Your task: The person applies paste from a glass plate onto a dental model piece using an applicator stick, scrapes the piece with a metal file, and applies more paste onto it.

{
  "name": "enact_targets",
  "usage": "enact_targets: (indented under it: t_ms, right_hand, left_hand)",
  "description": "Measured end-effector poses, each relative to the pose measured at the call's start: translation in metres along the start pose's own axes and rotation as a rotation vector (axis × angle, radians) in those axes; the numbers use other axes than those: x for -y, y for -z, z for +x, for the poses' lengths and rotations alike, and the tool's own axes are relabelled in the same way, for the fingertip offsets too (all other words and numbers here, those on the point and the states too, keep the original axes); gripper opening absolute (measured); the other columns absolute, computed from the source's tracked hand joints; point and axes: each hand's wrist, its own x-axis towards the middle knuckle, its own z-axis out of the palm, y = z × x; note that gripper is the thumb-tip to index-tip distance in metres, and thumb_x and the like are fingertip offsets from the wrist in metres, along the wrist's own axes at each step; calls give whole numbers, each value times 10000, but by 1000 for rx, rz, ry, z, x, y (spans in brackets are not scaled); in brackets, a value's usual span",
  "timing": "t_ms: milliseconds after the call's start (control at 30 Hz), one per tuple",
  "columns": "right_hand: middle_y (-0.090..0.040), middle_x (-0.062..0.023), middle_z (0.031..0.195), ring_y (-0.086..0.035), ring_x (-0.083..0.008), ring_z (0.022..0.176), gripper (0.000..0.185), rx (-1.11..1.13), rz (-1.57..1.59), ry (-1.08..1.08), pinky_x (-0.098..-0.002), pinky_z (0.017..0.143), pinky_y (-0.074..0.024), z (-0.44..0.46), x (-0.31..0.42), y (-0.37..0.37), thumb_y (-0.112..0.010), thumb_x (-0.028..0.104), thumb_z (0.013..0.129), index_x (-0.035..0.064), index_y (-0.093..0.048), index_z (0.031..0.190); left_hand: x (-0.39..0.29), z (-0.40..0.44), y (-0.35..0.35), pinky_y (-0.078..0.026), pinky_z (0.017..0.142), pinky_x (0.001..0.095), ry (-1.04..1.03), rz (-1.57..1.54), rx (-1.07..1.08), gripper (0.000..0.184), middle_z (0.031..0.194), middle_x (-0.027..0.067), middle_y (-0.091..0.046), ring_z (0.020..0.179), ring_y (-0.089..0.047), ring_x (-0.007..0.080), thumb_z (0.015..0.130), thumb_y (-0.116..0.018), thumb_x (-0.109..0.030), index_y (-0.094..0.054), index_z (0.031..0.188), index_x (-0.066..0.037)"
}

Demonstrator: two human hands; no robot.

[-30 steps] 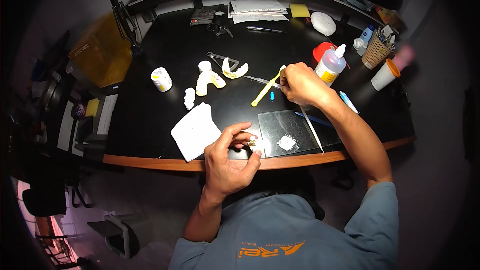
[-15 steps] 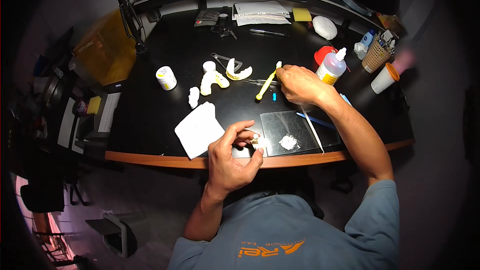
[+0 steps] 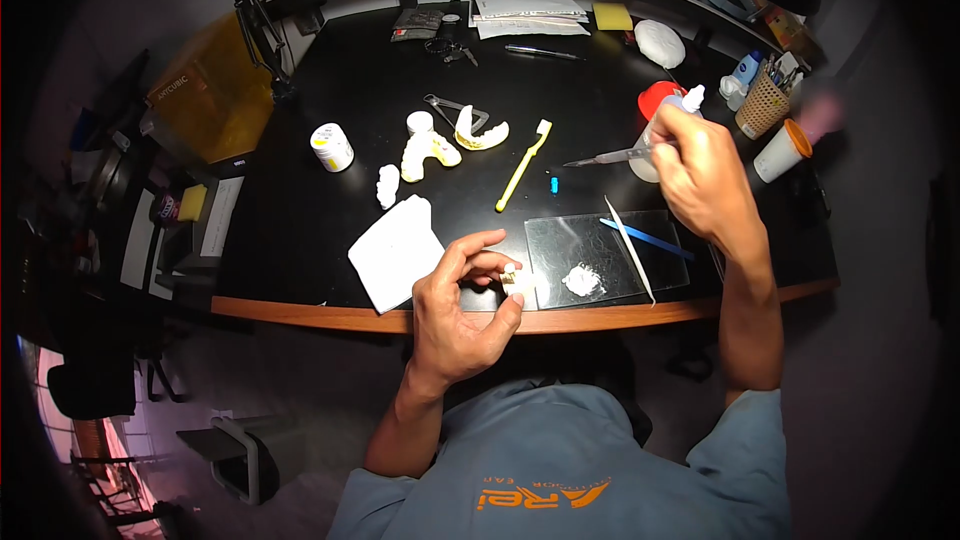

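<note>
My left hand (image 3: 458, 305) is at the front edge of the desk, thumb and fingers closed around a small yellowish dental model piece (image 3: 510, 283) with a white tip. My right hand (image 3: 706, 175) grips slim pointed metal tweezers (image 3: 605, 157), their tip aimed left over the desk. Behind that hand stands a clear squeeze bottle (image 3: 645, 166), partly hidden. A glass slab (image 3: 552, 237) beside my left hand bears a heap of white powder (image 3: 582, 280). Across its right side lie a white spatula (image 3: 632, 255) and a blue stick (image 3: 650, 239).
A yellow toothbrush (image 3: 520, 170) and a small blue piece (image 3: 554, 185) lie mid-desk. Dental arch models (image 3: 430, 153), a white jar (image 3: 333, 148) and folded white tissue (image 3: 395, 255) are at left. A red bowl (image 3: 656, 97) and a paper cup (image 3: 780, 155) stand at right.
My right hand has moved right, away from the toothbrush, and lifted the tweezers from beside it. The toothbrush has shifted slightly. My left hand keeps its hold.
</note>
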Motion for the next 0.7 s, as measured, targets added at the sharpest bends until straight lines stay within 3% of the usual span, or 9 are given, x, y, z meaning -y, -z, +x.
enact_targets:
  t_ms: [67, 133, 200, 233, 267, 433, 700]
  right_hand:
    - [-582, -125, 710, -602, -216, 669, 85, 3, 200, -124, -357, 651, -469, -20, 18, 15, -558, 35, 912, -33, -585, 869]
    - [-612, -75, 754, -592, -134, 708, 72, 31, 522, -161, -304, 668, -476, -43, 34, 10, -582, 12, 922, -38, -634, 910]
    - [-662, -74, 809, -618, -121, 751, 80, 139, 798, -107, -298, 699, -503, -64, 37, -9, -623, -5, 922, -49, -676, 962]
    - [-694, -80, 835, -646, -122, 782, 112, 205, 862, -162, -303, 708, -514, -73, 44, -17, -661, -6, 912, -47, -707, 1006]
    - [-720, -87, 868, -665, -109, 804, 120, 213, 853, -62, -285, 704, -516, -78, 43, -28, -678, -5, 929, -45, -724, 1032]
    - [-733, -63, 919, -659, -62, 850, 120, 279, 1193, -262, -233, 736, -523, -89, 50, -56, -661, 19, 1011, -47, -738, 1077]
    - [-738, -59, 947, -664, -70, 872, 137, 283, 1198, -270, -248, 768, -541, -89, 52, -64, -672, 24, 1014, -58, -740, 1101]
  left_hand:
    - [1, -1, 2, -470, 916, 282, 0, -23, 23, 674, 1063, 130, -765, 998, -670, 124, 817, -765, -1, -514, 1440, 60]
    - [4, -2, 3, -465, 925, 284, -19, -52, 41, 764, 1078, 136, -764, 1012, -674, 132, 827, -783, -6, -439, 1506, 59]
    - [10, -4, 2, -464, 932, 286, -60, -90, 57, 873, 1095, 143, -763, 1023, -678, 143, 832, -811, -3, -350, 1570, 58]
    - [10, -3, 1, -473, 919, 280, -61, -104, 54, 899, 1091, 136, -767, 1012, -687, 141, 833, -829, -11, -329, 1577, 59]
    - [9, -3, 0, -481, 907, 275, -63, -118, 52, 927, 1088, 129, -772, 1002, -696, 139, 835, -848, -19, -308, 1584, 60]
    - [11, -5, 0, -478, 906, 266, -50, -221, 48, 1052, 1108, 132, -774, 1026, -700, 143, 830, -886, -25, -190, 1614, 71]
    - [3, -5, 4, -488, 925, 288, 3, -388, 84, 1124, 1083, 176, -779, 1034, -721, 187, 826, -888, -30, -93, 1606, 125]
